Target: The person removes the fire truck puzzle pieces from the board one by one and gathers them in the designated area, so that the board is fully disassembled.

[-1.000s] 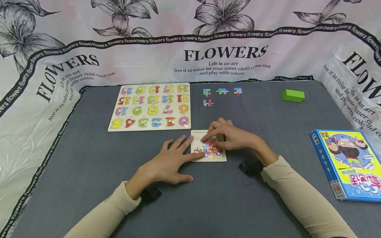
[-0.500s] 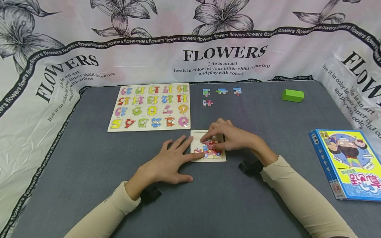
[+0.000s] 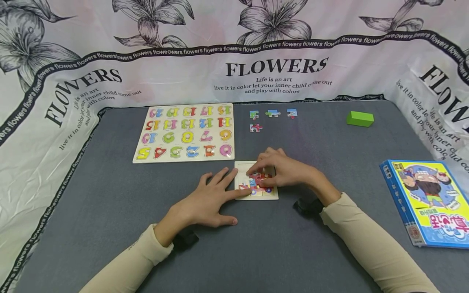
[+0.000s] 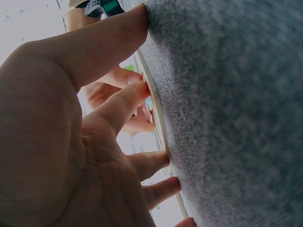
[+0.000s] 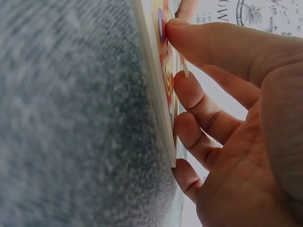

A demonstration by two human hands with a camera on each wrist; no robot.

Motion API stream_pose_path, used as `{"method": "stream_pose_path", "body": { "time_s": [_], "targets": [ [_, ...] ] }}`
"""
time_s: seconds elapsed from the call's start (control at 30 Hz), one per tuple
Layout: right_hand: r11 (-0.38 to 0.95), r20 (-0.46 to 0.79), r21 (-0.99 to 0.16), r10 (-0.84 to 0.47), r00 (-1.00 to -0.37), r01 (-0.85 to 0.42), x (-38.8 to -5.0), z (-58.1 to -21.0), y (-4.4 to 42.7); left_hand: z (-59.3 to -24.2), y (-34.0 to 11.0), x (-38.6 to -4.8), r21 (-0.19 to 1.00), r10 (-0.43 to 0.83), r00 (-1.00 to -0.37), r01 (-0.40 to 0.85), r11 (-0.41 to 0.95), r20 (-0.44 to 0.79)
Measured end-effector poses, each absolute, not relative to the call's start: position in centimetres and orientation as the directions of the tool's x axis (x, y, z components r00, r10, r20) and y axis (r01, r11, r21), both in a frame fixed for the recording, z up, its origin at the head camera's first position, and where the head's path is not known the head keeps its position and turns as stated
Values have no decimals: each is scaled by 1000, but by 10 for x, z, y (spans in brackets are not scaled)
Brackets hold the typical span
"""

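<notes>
Puzzle [image 3: 257,188] on the grey worktop [image 3: 234,256]: a pale square frame, we see, its joined pieces showing a red vehicle with blue wheels. The left hand [image 3: 211,203], fingers spread, touches it; the right hand [image 3: 285,167] bends over it, whether pinching we cannot tell.

Head view: high, facing forward-down across tabletop [image 3: 253,252]. Wrist views: low, close, skimming tabletop, both sharing puzzle board [image 3: 241,175].
</notes>
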State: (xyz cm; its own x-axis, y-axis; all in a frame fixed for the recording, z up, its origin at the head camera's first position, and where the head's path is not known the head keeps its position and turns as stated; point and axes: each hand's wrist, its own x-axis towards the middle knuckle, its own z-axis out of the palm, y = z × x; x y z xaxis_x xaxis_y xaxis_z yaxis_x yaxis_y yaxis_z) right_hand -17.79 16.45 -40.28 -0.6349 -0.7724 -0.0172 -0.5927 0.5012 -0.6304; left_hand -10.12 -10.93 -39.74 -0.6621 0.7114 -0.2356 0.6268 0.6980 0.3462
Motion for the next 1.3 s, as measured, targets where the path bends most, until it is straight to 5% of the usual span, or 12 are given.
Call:
{"method": "stream_pose_path", "body": {
  "time_s": [1.3],
  "targets": [
    [473,93,-659,-720,-688,-584,-191,-406,179,-398,-110,-101,355,711,-665,623,697,-228]
  ]
}}
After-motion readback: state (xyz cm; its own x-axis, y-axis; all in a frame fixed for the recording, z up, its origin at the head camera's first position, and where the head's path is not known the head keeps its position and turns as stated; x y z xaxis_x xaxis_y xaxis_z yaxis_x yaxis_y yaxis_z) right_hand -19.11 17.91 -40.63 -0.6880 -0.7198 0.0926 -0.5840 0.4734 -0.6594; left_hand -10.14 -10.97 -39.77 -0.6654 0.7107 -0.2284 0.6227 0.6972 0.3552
